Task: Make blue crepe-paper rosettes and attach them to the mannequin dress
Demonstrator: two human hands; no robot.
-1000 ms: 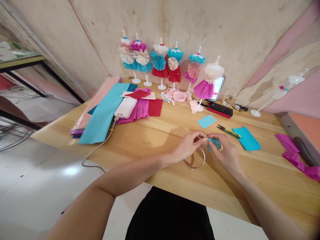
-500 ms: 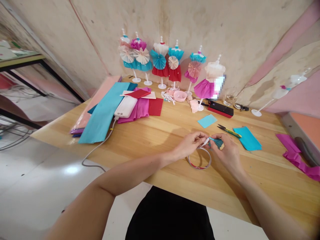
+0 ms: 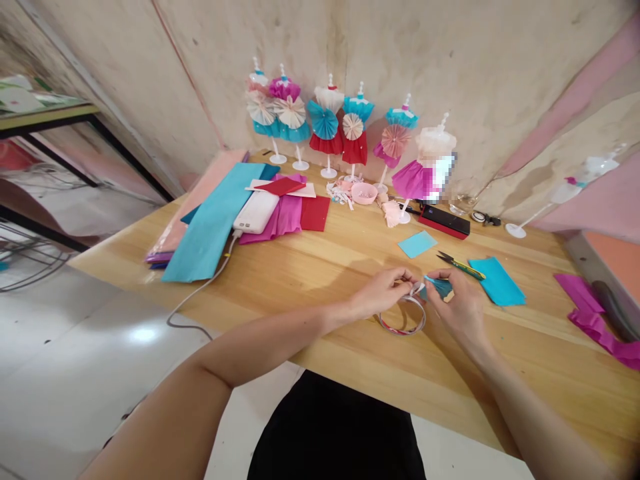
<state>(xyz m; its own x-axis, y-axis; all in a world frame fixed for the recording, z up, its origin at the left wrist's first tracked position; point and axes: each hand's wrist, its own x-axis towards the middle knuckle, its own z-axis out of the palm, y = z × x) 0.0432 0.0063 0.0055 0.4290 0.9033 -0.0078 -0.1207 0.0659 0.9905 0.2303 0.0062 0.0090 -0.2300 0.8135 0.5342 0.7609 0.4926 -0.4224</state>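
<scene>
Taking the middle of my feed as the dial, I have the left hand (image 3: 387, 288) past three o'clock, its fingertips pinching a white strip (image 3: 417, 289), while the right hand (image 3: 461, 305) grips a small pleated blue piece (image 3: 439, 289) just beside it. Below them, at four, sits one pale ring-shaped roll (image 3: 403, 331); I cannot tell whether it rests or hangs. Any marking on the black-and-red box (image 3: 445, 222) near three is too small for me to read. I count seven mannequin stands along the back, eleven o'clock round to nearly three: six dressed, five with a round pleated fan. One pair of snips (image 3: 461, 265) lies at three, between a thin blue sheet (image 3: 417, 244) and a folded blue piece (image 3: 497, 281). One white power bank (image 3: 257, 212) sits past nine. The bench (image 3: 310, 293) is light grained wood, the wall (image 3: 390, 40) behind it stained, the floor (image 3: 100, 360) at eight pale and tiled.
</scene>
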